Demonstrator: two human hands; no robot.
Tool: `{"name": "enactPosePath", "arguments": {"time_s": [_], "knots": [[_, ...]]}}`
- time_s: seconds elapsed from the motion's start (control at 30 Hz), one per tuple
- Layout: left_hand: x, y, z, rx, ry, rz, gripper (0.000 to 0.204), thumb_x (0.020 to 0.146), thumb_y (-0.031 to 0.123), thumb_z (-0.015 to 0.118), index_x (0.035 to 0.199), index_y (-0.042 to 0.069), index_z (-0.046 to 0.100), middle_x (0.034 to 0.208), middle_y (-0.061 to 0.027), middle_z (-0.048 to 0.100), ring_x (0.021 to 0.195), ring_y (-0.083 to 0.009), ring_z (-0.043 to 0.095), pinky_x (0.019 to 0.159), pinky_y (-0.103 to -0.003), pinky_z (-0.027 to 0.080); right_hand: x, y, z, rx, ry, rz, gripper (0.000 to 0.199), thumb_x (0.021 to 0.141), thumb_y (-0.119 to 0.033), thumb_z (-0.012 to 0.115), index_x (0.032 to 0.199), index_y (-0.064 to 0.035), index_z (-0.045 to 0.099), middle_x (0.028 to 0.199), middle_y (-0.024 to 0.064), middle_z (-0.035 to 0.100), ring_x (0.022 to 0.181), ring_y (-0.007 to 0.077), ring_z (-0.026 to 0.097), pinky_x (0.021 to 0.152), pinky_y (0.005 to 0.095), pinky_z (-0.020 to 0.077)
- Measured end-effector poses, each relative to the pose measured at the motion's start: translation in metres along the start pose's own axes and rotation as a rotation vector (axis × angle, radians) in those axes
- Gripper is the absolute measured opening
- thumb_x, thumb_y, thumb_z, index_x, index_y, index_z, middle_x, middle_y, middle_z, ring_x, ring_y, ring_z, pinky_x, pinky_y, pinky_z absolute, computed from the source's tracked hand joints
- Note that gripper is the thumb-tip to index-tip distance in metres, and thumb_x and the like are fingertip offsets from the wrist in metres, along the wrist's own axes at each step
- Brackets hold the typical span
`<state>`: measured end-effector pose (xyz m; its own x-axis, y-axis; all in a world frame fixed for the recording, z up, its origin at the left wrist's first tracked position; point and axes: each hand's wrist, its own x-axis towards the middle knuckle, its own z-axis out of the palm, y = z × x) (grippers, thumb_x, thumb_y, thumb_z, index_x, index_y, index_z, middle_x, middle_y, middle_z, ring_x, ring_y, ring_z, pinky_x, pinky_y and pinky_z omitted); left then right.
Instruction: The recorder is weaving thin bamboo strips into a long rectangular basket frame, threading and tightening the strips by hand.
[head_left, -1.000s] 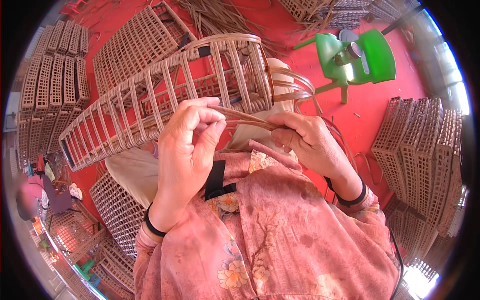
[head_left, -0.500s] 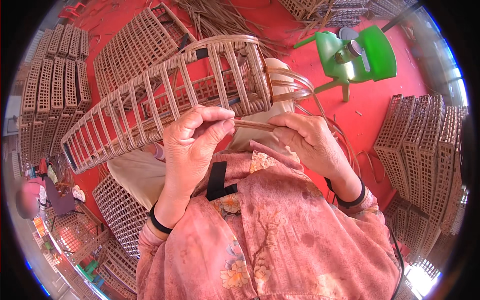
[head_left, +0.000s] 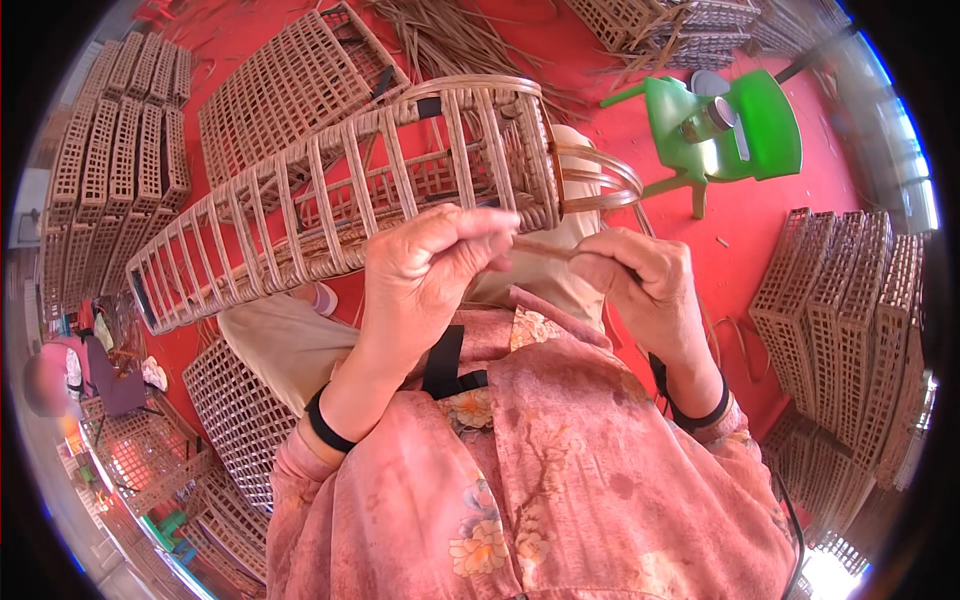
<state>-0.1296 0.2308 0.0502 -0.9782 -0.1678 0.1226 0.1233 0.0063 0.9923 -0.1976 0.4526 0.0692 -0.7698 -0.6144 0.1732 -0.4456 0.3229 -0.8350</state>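
Between my hands runs a short stretch of brown rattan strip [head_left: 545, 248]. My left hand [head_left: 430, 262] is closed, its thumb and fingers pinching one end of the strip; the fingertips are slightly blurred. On the other side my right hand [head_left: 648, 290] grips the strip between thumb and bent forefinger. Just beyond the hands, a long woven rattan basket [head_left: 345, 185] lies tilted across my lap, its open slatted side facing up. Looped rattan strands [head_left: 600, 182] stick out from its right end.
A green plastic stool [head_left: 770, 130] with a jar [head_left: 707, 118] on it stands at the far right. Stacked woven panels rise at left [head_left: 90, 170] and right [head_left: 850, 310]. Loose rattan strips [head_left: 440, 45] lie on the red floor behind the basket. Another person [head_left: 60, 380] is at far left.
Both hands have shifted a little to the right in the picture, and the basket and surroundings shift too. My left fingers have bunched closer along the strip; the right hand still grips it.
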Motion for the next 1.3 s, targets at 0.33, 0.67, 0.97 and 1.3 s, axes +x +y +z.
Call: {"name": "enactPosePath", "arguments": {"time_s": [0.33,0.67,0.97,1.3], "knots": [[0.030,-0.012,0.003,0.874,0.033,0.235,0.059,0.086,-0.002,0.065,0.141,0.014,0.050,0.114,-0.0155,0.072,0.096,-0.0338,0.072,0.077,-0.043,0.057,0.022,0.000,0.001,-0.449,0.187,0.129,0.012,0.089,-0.016,0.069,0.088,-0.0047,0.071,0.074,0.0159,0.065,0.062,0.0330,0.064,0.057,0.0381,0.0484],[0.037,-0.017,0.001,0.378,-0.004,0.061,0.048,0.089,-0.003,0.066,0.134,0.009,0.057,0.087,-0.0032,0.068,0.064,-0.0046,0.057,0.062,-0.023,0.049,0.035,0.024,0.010,-0.220,0.112,0.101,0.013,0.090,-0.018,0.069,0.087,-0.0054,0.071,0.071,0.0169,0.064,0.065,0.0360,0.064,0.058,0.0420,0.0482],[0.025,-0.021,-0.018,0.601,0.243,0.334,0.024,0.087,-0.003,0.067,0.109,0.006,0.067,0.089,-0.0094,0.069,0.074,-0.0221,0.070,0.066,-0.033,0.056,0.028,0.004,-0.013,-0.269,0.049,0.198,0.014,0.087,-0.017,0.072,0.091,-0.0036,0.071,0.070,0.0152,0.064,0.061,0.0306,0.063,0.059,0.0388,0.0485],[0.021,-0.023,-0.025,1.010,0.200,0.368,0.015,0.084,0.004,0.075,0.097,0.009,0.074,0.092,-0.0046,0.060,0.075,-0.0198,0.066,0.064,-0.032,0.052,0.014,-0.008,0.000,-0.261,0.168,0.084,0.011,0.087,-0.015,0.074,0.089,-0.0053,0.069,0.078,0.0112,0.068,0.066,0.0285,0.066,0.060,0.0368,0.0506]]}}
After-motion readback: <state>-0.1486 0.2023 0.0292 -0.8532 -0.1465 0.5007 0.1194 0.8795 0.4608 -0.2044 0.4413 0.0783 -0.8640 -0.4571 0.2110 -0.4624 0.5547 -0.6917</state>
